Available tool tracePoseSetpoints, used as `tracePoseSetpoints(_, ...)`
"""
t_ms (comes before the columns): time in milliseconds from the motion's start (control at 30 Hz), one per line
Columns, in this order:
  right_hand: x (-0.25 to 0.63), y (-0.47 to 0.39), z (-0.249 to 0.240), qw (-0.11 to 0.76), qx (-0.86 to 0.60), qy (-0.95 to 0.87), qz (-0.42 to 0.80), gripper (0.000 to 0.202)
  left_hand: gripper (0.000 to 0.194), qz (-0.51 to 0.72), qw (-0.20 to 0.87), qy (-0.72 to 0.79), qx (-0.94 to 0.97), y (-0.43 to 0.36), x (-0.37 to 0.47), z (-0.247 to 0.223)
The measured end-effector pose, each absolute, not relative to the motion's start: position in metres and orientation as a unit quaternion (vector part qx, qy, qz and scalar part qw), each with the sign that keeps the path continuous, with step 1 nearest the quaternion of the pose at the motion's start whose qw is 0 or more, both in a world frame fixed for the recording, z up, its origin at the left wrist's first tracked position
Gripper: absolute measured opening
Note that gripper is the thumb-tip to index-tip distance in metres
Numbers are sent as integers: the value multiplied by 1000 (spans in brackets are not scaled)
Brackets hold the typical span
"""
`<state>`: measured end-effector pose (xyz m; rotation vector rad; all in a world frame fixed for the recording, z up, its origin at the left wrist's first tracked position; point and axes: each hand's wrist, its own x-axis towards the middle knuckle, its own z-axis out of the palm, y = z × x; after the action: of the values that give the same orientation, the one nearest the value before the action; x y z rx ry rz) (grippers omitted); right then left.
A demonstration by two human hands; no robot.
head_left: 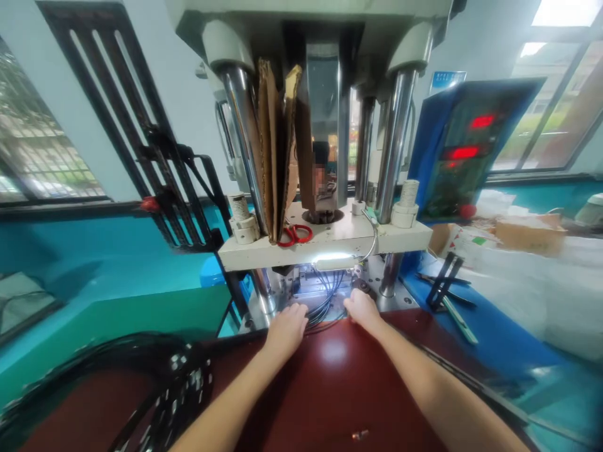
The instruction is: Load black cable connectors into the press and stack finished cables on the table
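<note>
A bundle of thin dark cables (325,301) runs from the lit bed of a press down to the front edge of a dark red table (325,389). My left hand (289,323) is closed at the left side of the bundle, its fingertips hidden. On the right, my right hand (362,307) is closed in a pinch beside the cables; what it holds is too small to tell. A lamp (335,262) glows under the press plate (330,242), just above the cables.
Red-handled scissors (295,235) and cardboard pieces (277,150) rest on the press plate. Black cables (179,383) lie at the left. Tools (452,301) sit on a blue surface (499,333) at the right, below a control box (466,150). A small metallic piece (360,434) lies near.
</note>
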<state>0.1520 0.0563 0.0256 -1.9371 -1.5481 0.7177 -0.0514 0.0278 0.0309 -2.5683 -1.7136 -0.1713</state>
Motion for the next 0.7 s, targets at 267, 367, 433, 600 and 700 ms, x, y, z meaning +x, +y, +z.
tracePoseSetpoints(267,186,37,51,411,-609,-579,355,24,23,-53,23,-520,-852,34,-38,38)
tracePoseSetpoints(367,188,60,59,401,-601,-601,340,23,20,-30,7,-512,-858,38,-33,41)
tracePoseSetpoints(433,181,81,58,378,-602,-627,318,27,18,-28,2,-503,-864,41,-31,42)
tracePoseSetpoints(600,158,116,49,305,-617,-690,222,15,26,-53,-31,-507,-860,49,-30,43)
tracePoseSetpoints(700,154,119,46,255,-635,-707,177,12,29,-84,-53,-518,-850,52,-34,44)
